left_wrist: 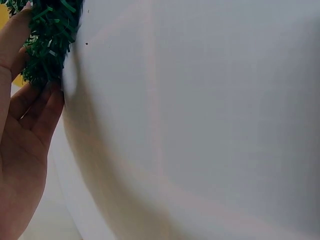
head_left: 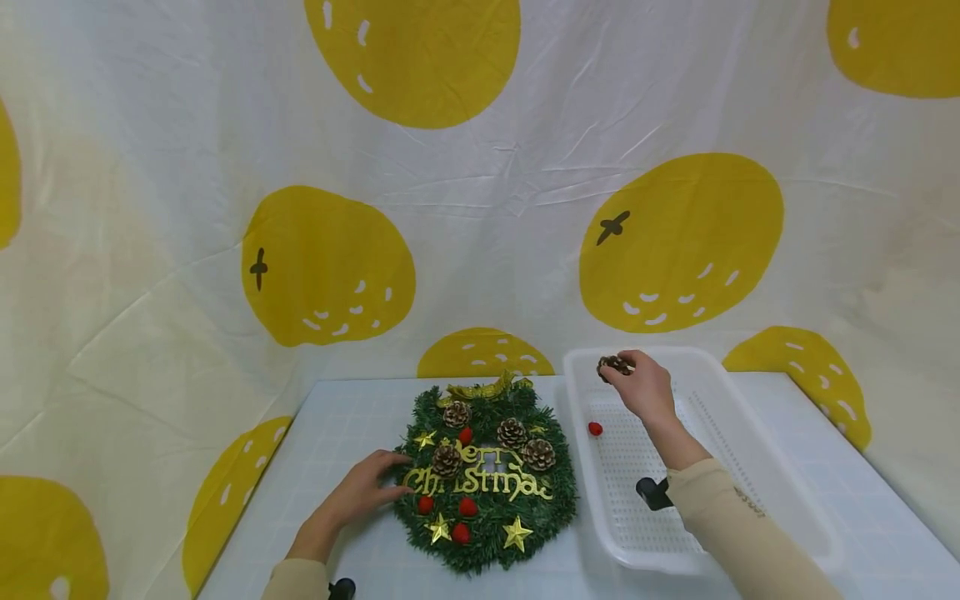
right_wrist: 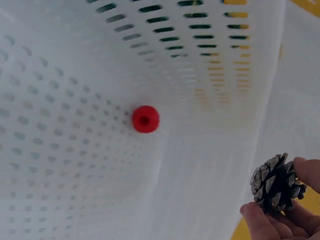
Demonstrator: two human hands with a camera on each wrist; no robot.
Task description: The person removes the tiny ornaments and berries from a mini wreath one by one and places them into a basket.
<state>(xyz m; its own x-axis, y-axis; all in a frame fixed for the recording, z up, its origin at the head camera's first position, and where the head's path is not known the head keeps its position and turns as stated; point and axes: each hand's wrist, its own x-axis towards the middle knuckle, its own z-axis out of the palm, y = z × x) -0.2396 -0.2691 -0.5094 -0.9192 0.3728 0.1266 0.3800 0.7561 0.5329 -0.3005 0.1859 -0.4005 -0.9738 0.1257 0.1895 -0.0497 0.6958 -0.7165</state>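
A green Christmas wreath (head_left: 487,533) lies on the table, bearing pine cones, red berries, gold stars and gold "Merry Christmas" lettering. My left hand (head_left: 367,485) holds its left edge, thumb on one side and fingers on the other; the left wrist view shows the green tinsel (left_wrist: 52,45) between them. Over the far left part of the white basket (head_left: 780,467), my right hand (head_left: 647,387) pinches a brown pine cone (right_wrist: 277,184) between thumb and fingertips. Below it, one red berry (right_wrist: 145,119) sits on the basket floor, near its left wall.
The basket stands directly right of the wreath, its walls slotted and its floor perforated. A pale cloth covers the table (head_left: 337,417). Behind it hangs a white curtain (head_left: 487,250) printed with large yellow fruit.
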